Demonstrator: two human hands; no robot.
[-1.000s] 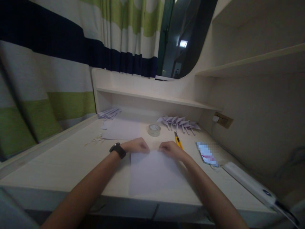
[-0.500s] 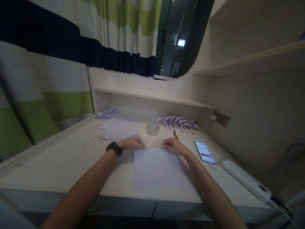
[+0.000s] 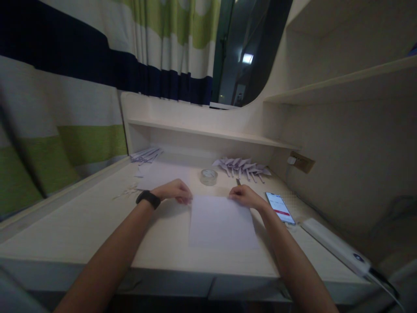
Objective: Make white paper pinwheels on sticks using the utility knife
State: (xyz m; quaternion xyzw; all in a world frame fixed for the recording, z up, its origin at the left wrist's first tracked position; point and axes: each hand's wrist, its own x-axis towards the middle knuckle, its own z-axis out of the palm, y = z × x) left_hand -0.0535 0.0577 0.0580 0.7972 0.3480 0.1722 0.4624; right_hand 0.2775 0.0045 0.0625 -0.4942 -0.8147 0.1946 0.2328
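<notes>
Left hand [image 3: 174,191] and right hand [image 3: 245,196], fingers curled together, pinch the far corners of the paper [image 3: 222,221]; tape roll [image 3: 209,176] at 12 o'clock.

1. Phone [image 3: 280,208], lying face up on the worktop [image 3: 81,226]: screen lit, white with a red band; characters too small and blurred to read.
2. White sheet of paper [image 3: 223,221]: blank, no print visible.
3. Tape roll [image 3: 209,176]: no label legible.
4. White power strip [image 3: 335,245]: no legible marking.
5. No other text, brand, number or sign legible.
</notes>
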